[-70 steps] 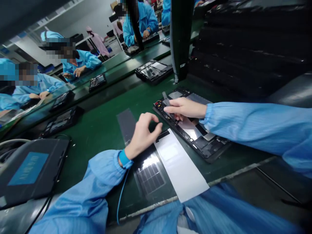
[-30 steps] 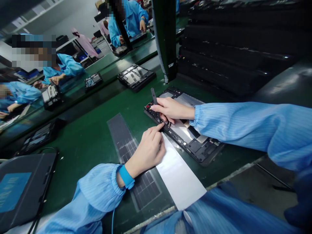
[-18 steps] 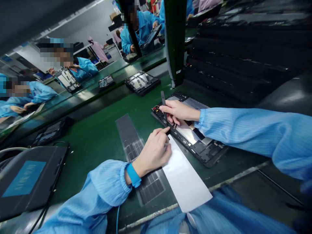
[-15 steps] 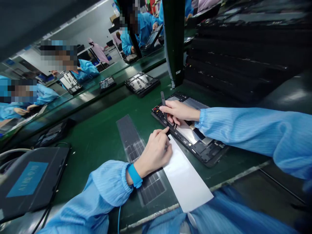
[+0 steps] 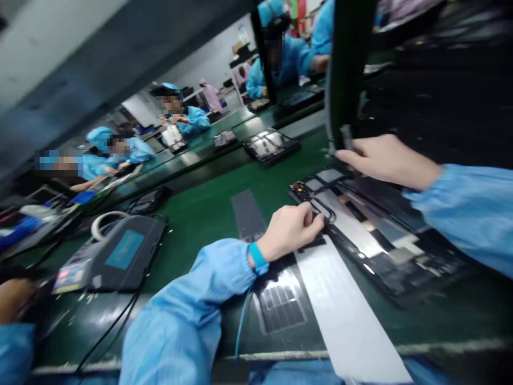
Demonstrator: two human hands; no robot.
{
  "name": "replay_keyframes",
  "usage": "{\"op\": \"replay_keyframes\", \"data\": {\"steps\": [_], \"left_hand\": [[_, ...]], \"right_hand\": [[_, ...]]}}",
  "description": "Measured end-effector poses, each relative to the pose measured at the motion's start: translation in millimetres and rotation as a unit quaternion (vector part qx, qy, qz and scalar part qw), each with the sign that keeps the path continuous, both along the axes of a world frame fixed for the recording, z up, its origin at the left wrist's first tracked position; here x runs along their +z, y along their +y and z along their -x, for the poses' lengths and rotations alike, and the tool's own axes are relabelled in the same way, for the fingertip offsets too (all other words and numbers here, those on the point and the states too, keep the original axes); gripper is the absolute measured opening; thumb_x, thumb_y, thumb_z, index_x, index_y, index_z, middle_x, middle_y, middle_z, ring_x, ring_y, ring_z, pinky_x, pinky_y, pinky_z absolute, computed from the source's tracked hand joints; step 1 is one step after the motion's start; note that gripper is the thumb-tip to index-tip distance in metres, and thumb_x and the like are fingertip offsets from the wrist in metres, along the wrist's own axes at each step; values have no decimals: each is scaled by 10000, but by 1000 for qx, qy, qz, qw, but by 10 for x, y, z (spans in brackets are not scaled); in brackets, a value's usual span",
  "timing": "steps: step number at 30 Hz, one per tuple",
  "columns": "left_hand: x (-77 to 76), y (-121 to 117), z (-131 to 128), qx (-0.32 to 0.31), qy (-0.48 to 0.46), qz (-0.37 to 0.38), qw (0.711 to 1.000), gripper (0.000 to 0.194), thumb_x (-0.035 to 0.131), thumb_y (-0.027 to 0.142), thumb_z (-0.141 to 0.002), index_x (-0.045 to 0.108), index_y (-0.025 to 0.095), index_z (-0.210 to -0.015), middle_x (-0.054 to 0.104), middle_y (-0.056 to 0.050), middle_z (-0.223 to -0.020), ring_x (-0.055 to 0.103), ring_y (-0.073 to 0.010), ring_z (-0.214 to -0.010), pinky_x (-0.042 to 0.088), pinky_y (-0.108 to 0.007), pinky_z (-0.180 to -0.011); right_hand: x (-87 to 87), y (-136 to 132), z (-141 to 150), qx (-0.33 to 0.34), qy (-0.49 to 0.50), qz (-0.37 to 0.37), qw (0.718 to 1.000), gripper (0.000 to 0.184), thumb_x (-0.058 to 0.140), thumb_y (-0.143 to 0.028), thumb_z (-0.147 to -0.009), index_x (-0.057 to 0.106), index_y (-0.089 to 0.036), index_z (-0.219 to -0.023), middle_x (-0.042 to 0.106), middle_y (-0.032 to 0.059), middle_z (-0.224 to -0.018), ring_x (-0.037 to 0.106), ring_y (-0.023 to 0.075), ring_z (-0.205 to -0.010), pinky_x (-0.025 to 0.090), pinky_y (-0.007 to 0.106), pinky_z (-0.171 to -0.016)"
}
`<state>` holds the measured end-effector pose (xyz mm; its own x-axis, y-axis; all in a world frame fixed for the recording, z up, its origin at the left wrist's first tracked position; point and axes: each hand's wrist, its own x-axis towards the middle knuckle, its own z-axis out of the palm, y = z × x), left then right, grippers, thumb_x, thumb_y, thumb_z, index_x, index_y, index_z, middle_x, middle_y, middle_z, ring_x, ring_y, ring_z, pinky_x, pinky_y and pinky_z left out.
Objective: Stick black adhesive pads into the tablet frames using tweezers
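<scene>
An opened tablet (image 5: 363,240) lies on the green bench, its inner parts and silvery plates facing up. My left hand (image 5: 290,230) is at its left edge, thumb and forefinger bent together beside a black cable loop (image 5: 331,211). Whatever is between these fingertips is too small to make out. Above the tablet's far side, my right hand (image 5: 395,160) is closed around dark grey tweezers (image 5: 347,138); motion blurs them and their tips are hidden. A white backing sheet (image 5: 348,310) with black strips at its top lies under my left hand, beside a clear sheet of dark rectangles (image 5: 280,307).
A dark case with a blue label (image 5: 125,249) and cables stands at left. More opened devices (image 5: 270,145) sit along the back. A green post (image 5: 350,69) and a dark stack (image 5: 441,91) rise at right. Co-workers in blue (image 5: 196,122) sit opposite; another person's hand (image 5: 16,299) shows far left.
My right hand has lifted off the tablet with the tweezers, moving right and away. My left hand's pointing finger has curled in toward the thumb. The camera view has swung left.
</scene>
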<state>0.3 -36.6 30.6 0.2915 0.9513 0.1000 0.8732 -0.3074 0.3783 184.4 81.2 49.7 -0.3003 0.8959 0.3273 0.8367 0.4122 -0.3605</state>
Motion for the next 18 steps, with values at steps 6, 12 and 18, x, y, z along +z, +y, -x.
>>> {"op": "replay_keyframes", "data": {"steps": [6, 12, 18], "left_hand": [[28, 459, 107, 108, -29, 60, 992, 532, 352, 526, -836, 434, 182, -438, 581, -76, -601, 635, -233, -779, 452, -353, -739], [-84, 476, 7, 72, -245, 89, 963, 355, 366, 373, -883, 509, 158, -640, 563, -9, -556, 595, -133, -521, 511, -283, -596], [127, 708, 230, 180, -419, -21, 890, 118, 495, 248, -863, 490, 145, -920, 536, 21, -716, 527, -71, -575, 459, -195, -510]], "right_hand": [[-325, 435, -167, -26, -210, 74, 975, 421, 452, -504, -776, 685, -154, -746, 659, 210, -846, 663, 251, -673, 380, 293, -488], [-254, 372, -80, -82, -167, 140, 972, 426, 364, -470, -842, 655, -161, -879, 637, 160, -983, 594, 339, -954, 458, 384, -742], [-241, 284, -45, -62, 155, 221, 961, 347, 396, -419, -857, 533, -161, -670, 614, 71, -674, 599, 187, -613, 468, 296, -642]]}}
